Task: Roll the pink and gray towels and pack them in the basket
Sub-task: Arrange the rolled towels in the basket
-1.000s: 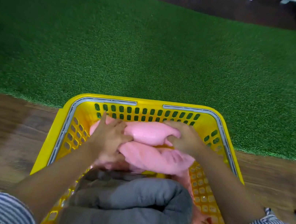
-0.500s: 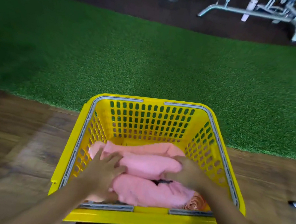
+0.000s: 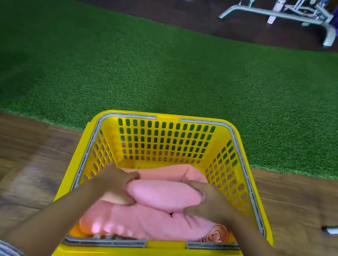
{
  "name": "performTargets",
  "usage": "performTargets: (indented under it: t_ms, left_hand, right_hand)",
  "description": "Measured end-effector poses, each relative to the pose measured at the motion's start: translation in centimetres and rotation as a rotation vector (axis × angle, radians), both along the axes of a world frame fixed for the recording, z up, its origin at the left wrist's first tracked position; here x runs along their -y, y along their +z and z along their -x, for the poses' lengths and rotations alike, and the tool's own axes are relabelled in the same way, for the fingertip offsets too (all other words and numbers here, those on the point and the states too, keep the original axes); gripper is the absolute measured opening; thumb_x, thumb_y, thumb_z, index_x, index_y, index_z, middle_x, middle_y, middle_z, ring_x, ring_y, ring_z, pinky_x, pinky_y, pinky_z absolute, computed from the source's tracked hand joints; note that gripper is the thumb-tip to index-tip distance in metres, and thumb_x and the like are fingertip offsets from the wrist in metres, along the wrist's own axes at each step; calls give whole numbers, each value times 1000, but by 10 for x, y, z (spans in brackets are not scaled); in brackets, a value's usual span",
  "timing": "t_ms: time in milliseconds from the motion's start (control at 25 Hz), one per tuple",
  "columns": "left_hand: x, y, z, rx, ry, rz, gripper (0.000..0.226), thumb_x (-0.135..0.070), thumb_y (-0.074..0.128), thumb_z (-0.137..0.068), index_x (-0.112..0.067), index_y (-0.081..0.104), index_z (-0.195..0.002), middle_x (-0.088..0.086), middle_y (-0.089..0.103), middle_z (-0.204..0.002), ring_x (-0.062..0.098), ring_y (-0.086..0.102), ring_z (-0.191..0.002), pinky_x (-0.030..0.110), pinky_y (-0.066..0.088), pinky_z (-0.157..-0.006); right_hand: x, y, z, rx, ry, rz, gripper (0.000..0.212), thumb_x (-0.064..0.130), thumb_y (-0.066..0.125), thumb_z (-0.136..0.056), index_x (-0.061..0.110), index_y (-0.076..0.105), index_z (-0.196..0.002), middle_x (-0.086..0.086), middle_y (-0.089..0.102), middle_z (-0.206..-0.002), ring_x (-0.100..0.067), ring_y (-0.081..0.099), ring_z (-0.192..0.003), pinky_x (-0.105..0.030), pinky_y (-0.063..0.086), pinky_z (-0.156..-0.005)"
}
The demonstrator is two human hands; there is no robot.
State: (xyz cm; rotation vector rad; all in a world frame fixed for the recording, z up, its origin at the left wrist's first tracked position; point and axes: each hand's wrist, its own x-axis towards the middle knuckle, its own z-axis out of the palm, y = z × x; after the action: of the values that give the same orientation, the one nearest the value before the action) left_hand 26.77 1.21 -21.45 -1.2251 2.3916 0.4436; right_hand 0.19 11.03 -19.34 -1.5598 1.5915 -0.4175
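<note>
Both forearms reach forward and down from the bottom edge of the view, converging slightly toward the middle. Left hand (image 3: 116,185) has fingers curled over the top and thumb tucked below, gripping the left end of the rolled pink towel (image 3: 163,195). Right hand (image 3: 207,201) mirrors it: fingers curled on top, thumb underneath, gripping the right end. The two hands face each other, palms inward, wrists roughly level and in line with the forearms. Forearms are bare; a striped sleeve (image 3: 1,248) shows on the left arm at the lower left corner. Edges of both arms are motion-blurred.
</note>
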Motion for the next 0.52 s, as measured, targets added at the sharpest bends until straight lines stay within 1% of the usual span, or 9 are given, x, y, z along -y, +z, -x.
performTargets:
  t_ms: [40, 120, 160, 200, 280, 320, 400, 480, 520]
  left_hand:
    - [0, 5, 0, 35, -51, 95, 56, -59, 51, -79, -40, 41, -131, -6, 66, -97, 19, 57, -106, 44, 17, -113]
    - [-7, 6, 0, 54, -89, 222, 58, -60, 38, -86, -36, 36, -138, -5, 61, -80, 19, 60, -101, 42, 16, -113]
    - [-14, 1, 0, 64, -108, 258, 63, -63, 29, -85, -34, 33, -141, -6, 62, -82, 19, 59, -102, 43, 16, -111]
    - [-23, -4, -1, 78, -124, 260, 70, -66, 19, -81, -34, 30, -143, -5, 66, -95, 20, 58, -106, 44, 18, -108]
    - [-35, -9, -4, 133, -127, 204, 86, -69, 4, -70, -36, 22, -147, -3, 63, -121, 23, 54, -114, 46, 22, -104]
    - [-33, -6, -3, 131, -112, 155, 88, -71, 1, -68, -38, 23, -147, -3, 63, -122, 22, 54, -114, 46, 24, -104]
    - [-22, 19, 6, -43, 139, -28, 79, -74, 3, -79, -41, 37, -142, -4, 63, -123, 21, 52, -119, 43, 24, -107]
    - [4, 30, 21, -132, 403, -207, 71, -74, 15, -90, -31, 52, -133, 3, 62, -121, 23, 49, -124, 38, 31, -104]
    - [19, 25, 33, -126, 389, -194, 71, -72, 17, -92, -27, 55, -131, 6, 62, -119, 25, 50, -123, 38, 35, -100]
  right_hand:
    - [1, 0, 0, 7, -12, 10, 62, 21, 76, -67, 31, 53, -124, 11, 56, -115, -10, 51, -107, -25, 43, -86]
    - [4, 1, 0, 14, -43, 26, 59, 22, 74, -69, 28, 53, -124, 11, 56, -112, -10, 52, -102, -19, 42, -76]
    - [5, 0, -1, -9, -41, 26, 60, 23, 73, -70, 27, 51, -126, 11, 56, -111, -10, 51, -101, -18, 40, -74]
    - [5, -1, -2, -50, -22, 19, 62, 24, 72, -71, 27, 49, -128, 10, 54, -112, -9, 49, -100, -20, 38, -74]
    - [3, -3, -6, -111, 18, 17, 63, 25, 71, -73, 26, 47, -131, 11, 51, -110, -8, 46, -100, -21, 35, -79]
    - [2, -2, -7, -114, 21, 20, 63, 26, 71, -73, 26, 46, -131, 13, 49, -108, -8, 47, -100, -21, 34, -79]
    - [1, -3, -6, -104, 41, 19, 65, 30, 72, -71, 29, 47, -131, 13, 51, -109, -9, 50, -104, -21, 34, -79]
    - [0, -6, -4, -102, 54, 40, 65, 34, 71, -69, 33, 48, -129, 12, 56, -116, -6, 50, -103, -20, 34, -80]
    - [-1, -8, -3, -108, 53, 55, 64, 35, 70, -68, 33, 49, -129, 11, 56, -120, -2, 48, -102, -18, 33, -80]
